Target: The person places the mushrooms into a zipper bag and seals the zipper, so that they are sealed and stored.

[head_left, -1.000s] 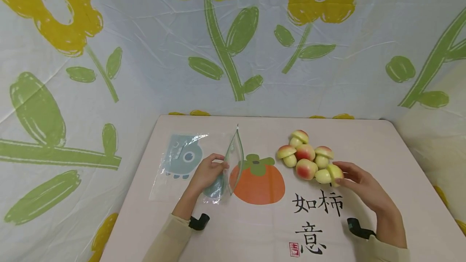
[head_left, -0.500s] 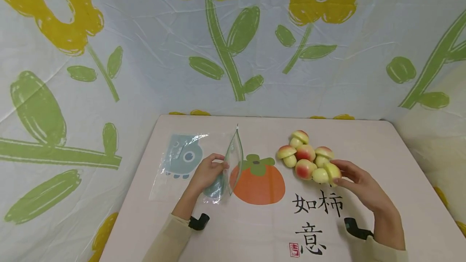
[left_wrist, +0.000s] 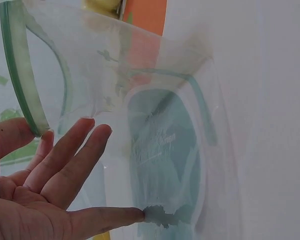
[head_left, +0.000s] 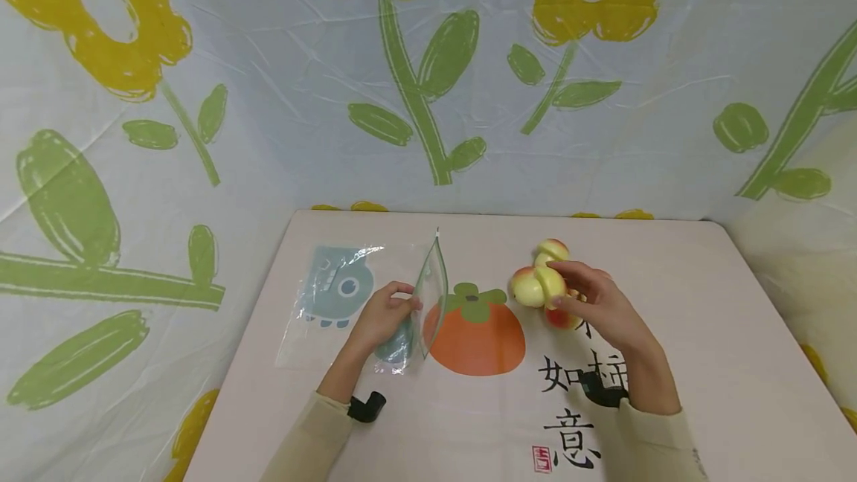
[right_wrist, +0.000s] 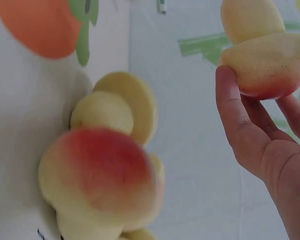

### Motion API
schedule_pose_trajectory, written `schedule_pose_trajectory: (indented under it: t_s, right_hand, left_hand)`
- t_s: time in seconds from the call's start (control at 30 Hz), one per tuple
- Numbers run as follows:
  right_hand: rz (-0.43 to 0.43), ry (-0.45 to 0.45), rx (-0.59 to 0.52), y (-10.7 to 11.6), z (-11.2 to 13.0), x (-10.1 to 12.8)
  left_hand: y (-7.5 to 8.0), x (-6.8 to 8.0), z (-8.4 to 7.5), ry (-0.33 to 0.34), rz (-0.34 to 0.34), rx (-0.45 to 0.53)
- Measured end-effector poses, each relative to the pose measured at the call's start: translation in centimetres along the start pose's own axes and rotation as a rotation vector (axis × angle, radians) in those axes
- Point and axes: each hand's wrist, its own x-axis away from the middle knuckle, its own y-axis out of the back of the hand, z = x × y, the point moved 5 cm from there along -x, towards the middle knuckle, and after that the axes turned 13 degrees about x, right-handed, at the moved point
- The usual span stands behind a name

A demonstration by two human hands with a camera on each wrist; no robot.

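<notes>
Right hand (head_left: 596, 307) now pinches one toy mushroom (head_left: 544, 287), fingers clamped on its cap, lifted off the pile; half a second ago it was only touching it at the pile's 4 o'clock edge. It has swung toward 9 o'clock, closer to the zip bag (head_left: 375, 296). Left hand (head_left: 382, 318) still grips the bag's open mouth, thumb and fingers clamped on the green rim. Remaining mushrooms (right_wrist: 102, 175) sit on the table (head_left: 723, 333), persimmon print (head_left: 477, 329) between. Flower-print sheet (head_left: 268, 95) behind.
</notes>
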Motion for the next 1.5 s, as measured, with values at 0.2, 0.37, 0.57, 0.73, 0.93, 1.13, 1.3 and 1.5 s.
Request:
schedule_pose_trajectory:
  t_s: [0.2,0.37,0.57,0.73,0.93,1.13,1.3,1.5]
  right_hand:
    - [0.017,-0.044,-0.074,-1.9,0.7,-2.0]
    - [0.014,-0.017,-0.134,-3.4,1.3,-3.5]
    - [0.040,-0.065,-0.192,-6.3,2.0,-5.3]
    - [0.048,-0.060,-0.197,-8.3,2.4,-6.6]
    - [0.054,-0.068,-0.260,-10.5,2.7,-7.9]
    - [0.063,-0.096,-0.255,-12.9,2.4,-9.1]
    - [0.058,-0.136,-0.236,-14.0,1.7,-9.4]
    - [0.063,-0.184,-0.201,-14.8,0.7,-9.3]
  left_hand:
    - [-0.1,-0.1,0.1,-0.006,0.005,-0.001]
    - [-0.1,-0.1,0.0,-0.008,0.006,0.000]
    - [-0.1,-0.1,0.1,-0.008,0.008,0.008]
    - [0.0,-0.2,0.3,-0.010,0.008,0.003]
    - [0.0,-0.2,0.2,-0.018,0.014,0.003]
    - [0.0,-0.2,0.1,-0.012,0.013,0.002]
    - [-0.1,-0.2,0.1,0.008,0.018,-0.002]
    - [0.0,-0.1,0.1,0.018,0.029,0.006]
